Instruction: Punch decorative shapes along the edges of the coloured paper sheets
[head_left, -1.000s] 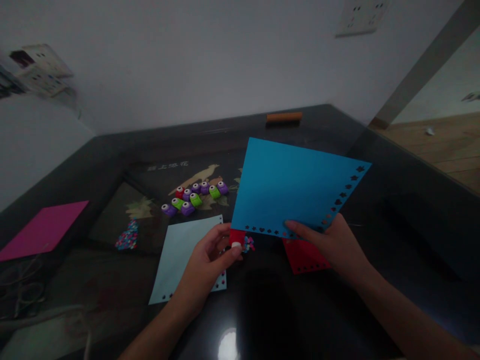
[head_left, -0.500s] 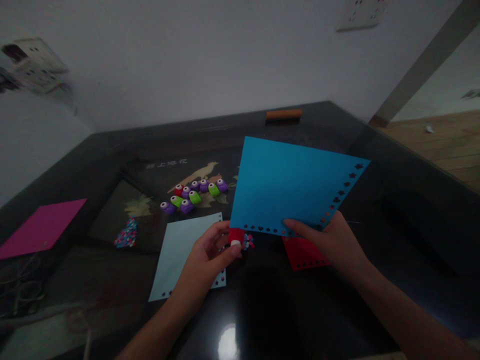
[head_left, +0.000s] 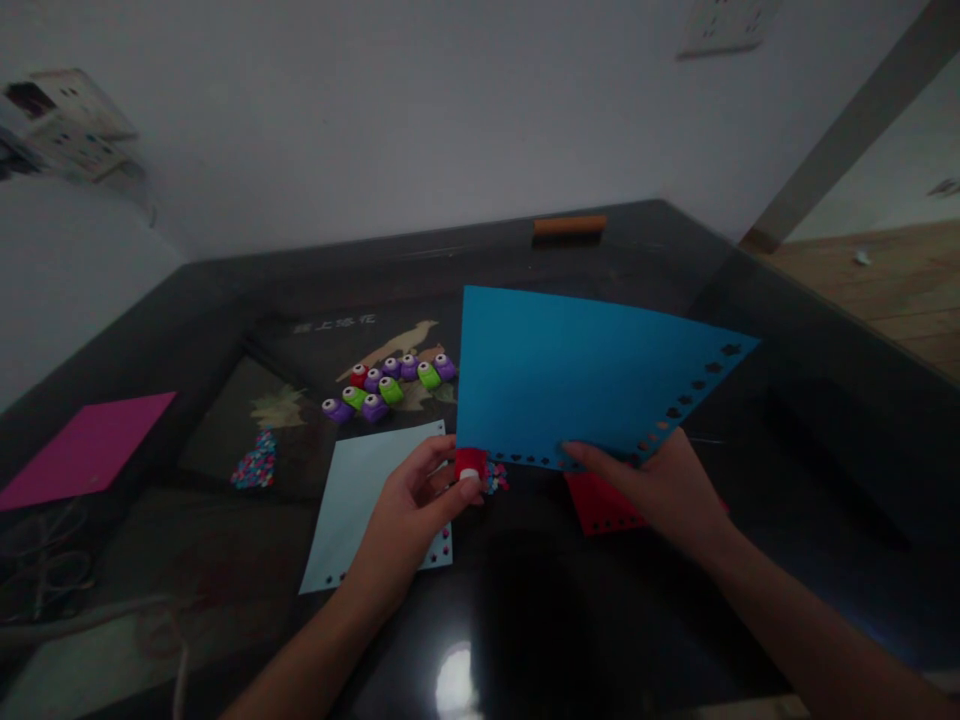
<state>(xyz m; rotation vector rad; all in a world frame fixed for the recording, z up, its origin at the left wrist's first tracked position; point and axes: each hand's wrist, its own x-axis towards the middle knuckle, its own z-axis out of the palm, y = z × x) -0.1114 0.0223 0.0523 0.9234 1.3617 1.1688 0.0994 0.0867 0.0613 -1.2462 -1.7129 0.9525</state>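
Observation:
My left hand (head_left: 420,500) is closed round a small red punch (head_left: 470,464) with a white button under my thumb. The punch sits at the lower left corner of a blue sheet (head_left: 562,370). My right hand (head_left: 652,480) pinches the sheet's lower edge, thumb in front and fingers behind. Rows of small cut-out shapes run along the sheet's bottom and right edges. Below the punch lie tiny coloured paper bits (head_left: 496,478). A pale blue sheet (head_left: 360,490) with cut-outs lies under my left hand, and a red sheet (head_left: 600,505) lies partly hidden beneath the blue one.
Several purple, green and red punches (head_left: 390,390) stand on the dark table (head_left: 360,290). A heap of confetti (head_left: 256,462), a pink sheet (head_left: 86,445) and scissors (head_left: 49,570) are on the left. An orange-brown roll (head_left: 569,226) lies at the back edge.
The blue sheet has shifted left and turned slightly, so its left corner now sits further over the red punch. Both hands stay nearly in place.

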